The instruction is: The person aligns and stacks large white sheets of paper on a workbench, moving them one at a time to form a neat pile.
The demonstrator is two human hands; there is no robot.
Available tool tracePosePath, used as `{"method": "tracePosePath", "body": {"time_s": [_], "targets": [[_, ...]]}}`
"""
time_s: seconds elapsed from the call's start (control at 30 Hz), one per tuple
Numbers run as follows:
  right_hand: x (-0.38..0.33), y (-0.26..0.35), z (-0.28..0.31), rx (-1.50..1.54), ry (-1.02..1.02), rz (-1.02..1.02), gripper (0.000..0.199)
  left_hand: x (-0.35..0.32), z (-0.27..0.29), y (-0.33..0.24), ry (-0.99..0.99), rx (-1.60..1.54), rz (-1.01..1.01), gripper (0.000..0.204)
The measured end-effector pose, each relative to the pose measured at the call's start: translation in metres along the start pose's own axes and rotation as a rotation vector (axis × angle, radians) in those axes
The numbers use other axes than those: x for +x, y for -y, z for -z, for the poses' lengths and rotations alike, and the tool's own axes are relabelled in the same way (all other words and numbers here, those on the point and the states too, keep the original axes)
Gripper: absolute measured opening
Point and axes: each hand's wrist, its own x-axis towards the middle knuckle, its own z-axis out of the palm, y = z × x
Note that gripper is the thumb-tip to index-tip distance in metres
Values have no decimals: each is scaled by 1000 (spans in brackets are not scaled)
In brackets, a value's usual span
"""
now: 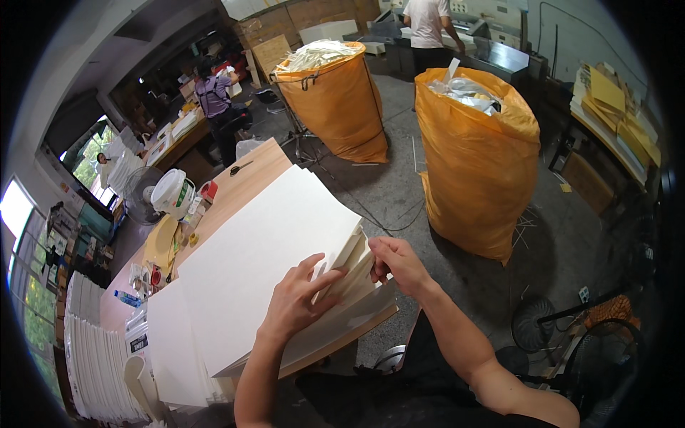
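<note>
A thick stack of large white paper sheets (264, 221) lies on the wooden table in front of me, its near right edge fanned into uneven layers. My left hand (296, 296) rests on that edge, fingers spread over the sheets and thumb toward the lower layers. At the corner on the right, my right hand (399, 265) is closed with its fingertips pinched on the edge of the sheets. How many sheets are in the pinch is hidden. More white sheets (168, 335) lie beneath and to the left of the stack.
Scissors (241, 167), a white bucket (173, 192) and a bottle (128, 298) are on the table (264, 158). Two large orange bags (478, 164) full of scraps stand beyond it. Fans (606, 364) stand at the lower right. Two people (428, 25) (214, 100) work farther off.
</note>
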Motion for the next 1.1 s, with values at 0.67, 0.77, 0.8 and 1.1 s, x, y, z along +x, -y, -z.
{"method": "tracePosePath", "body": {"time_s": [0.67, 0.77, 0.8, 1.1], "targets": [[-16, -18, -2, -575, -336, 360, 30, 2, -4, 0, -19, 34, -24, 58], [-35, -23, -3, -1019, -233, 667, 23, 0, -3, -1, -1, 30, -5, 54], [-33, -23, -6, -1042, -74, 696, 26, -1, -6, -2, -10, 50, -26, 55], [-32, -32, 2, -1140, 246, 566, 46, -8, -39, -1, -90, 209, -95, 84]]}}
